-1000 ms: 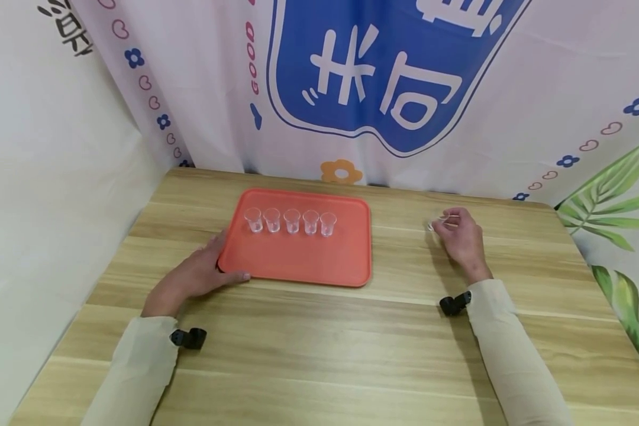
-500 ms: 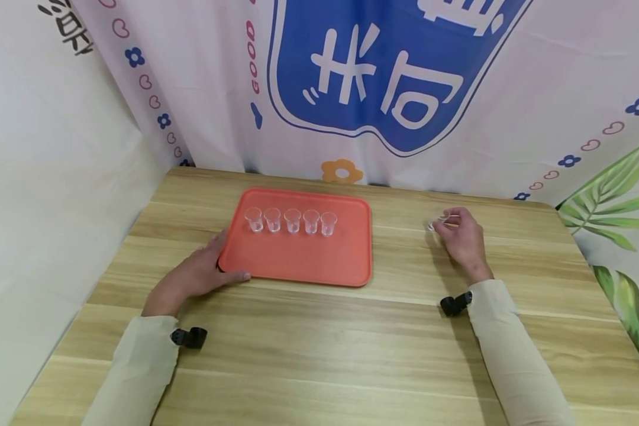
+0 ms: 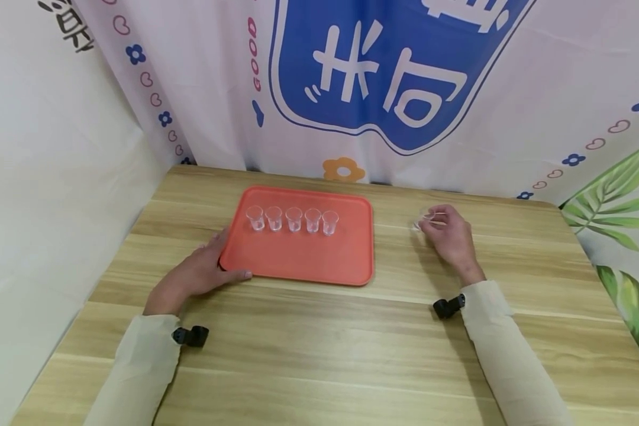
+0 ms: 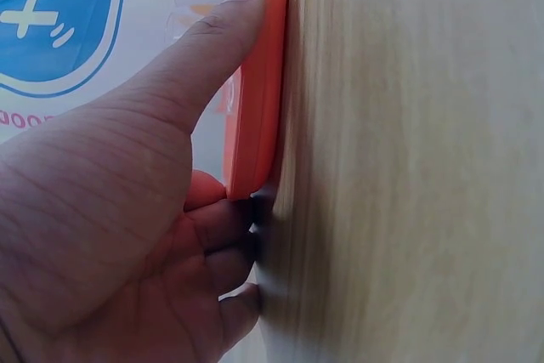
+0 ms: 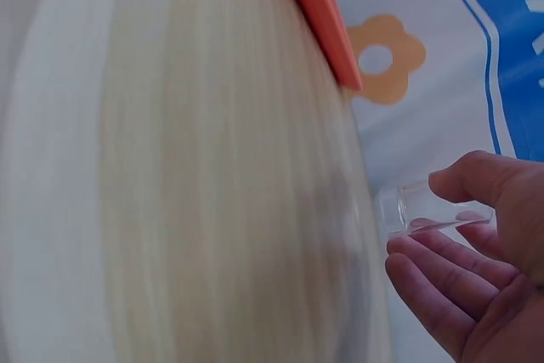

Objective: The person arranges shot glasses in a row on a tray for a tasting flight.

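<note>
A red rectangular tray [image 3: 298, 260] lies on the table with several small clear cups [image 3: 294, 220] standing upright in a row on it. My left hand [image 3: 199, 273] grips the tray's near left corner. In the left wrist view, its thumb [image 4: 212, 40] lies along the tray's front rim and the fingers curl at the corner. To the right of the tray, my right hand [image 3: 451, 239] pinches one more small clear cup [image 5: 425, 206] between thumb and fingers. That cup is upright, its base close to the table; whether it touches the wood I cannot tell.
The wood-grain table [image 3: 319, 343] stretches in front of the tray and to its right. A white printed curtain [image 3: 213, 89] hangs along the table's back edge. Small black cameras [image 3: 190, 336] sit at both wrists.
My right hand has moved a little to the left, toward the tray, with the clear cup in its fingers. The left hand and the tray keep their places.
</note>
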Motion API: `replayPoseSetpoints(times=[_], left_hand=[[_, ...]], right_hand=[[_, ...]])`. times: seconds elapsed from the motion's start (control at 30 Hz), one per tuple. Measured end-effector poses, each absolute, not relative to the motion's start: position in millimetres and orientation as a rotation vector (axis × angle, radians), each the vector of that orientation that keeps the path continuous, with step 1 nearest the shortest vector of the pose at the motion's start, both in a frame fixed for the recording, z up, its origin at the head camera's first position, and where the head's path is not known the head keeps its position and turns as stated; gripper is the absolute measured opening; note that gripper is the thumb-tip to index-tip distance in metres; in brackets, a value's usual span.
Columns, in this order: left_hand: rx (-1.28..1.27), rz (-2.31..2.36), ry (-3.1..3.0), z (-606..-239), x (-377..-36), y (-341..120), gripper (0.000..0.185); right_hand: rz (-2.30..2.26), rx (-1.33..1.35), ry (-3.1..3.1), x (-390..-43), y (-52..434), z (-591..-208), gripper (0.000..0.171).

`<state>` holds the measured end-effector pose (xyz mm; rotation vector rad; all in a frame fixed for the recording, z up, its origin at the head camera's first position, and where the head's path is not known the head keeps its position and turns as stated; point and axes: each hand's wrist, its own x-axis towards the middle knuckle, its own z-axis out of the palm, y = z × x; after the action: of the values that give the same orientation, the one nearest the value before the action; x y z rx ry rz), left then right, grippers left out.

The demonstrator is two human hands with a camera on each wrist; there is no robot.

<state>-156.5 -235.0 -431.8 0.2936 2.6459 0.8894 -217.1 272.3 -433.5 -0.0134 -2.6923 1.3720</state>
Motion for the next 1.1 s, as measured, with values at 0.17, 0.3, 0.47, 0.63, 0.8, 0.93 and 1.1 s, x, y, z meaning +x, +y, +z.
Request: replayPoseSetpoints(times=[0.17,0.3,0.47,0.63,0.8,0.93,1.1], left_hand=[[0.299,0.895,2.647,-431,-157,-235,0.117],[0.304,0.883,2.656,-430,-158,-236,0.117],[0.303,0.893,2.657,-429,-157,-236,0.117],[0.296,0.899,2.651,-429,-155,-237,0.118],[0.294,0.891,2.657,-430,-155,-236,0.118],[0.297,0.888,2.653,-430,-156,-235,0.118],[0.305,0.898,2.648,-430,-157,-233,0.118]], right_hand=[[1.442,0.099,-2.667,-216,250,-428,0.037],[1.436,0.180,-2.652,-217,232,-424,0.034],[1.452,0.262,-2.649,-218,215,-420,0.035],[1.469,0.361,-2.663,-222,197,-419,0.035],[1.476,0.429,-2.691,-224,180,-422,0.033],[1.488,0.466,-2.691,-225,173,-426,0.035],[1.489,0.491,-2.702,-226,169,-428,0.033]])
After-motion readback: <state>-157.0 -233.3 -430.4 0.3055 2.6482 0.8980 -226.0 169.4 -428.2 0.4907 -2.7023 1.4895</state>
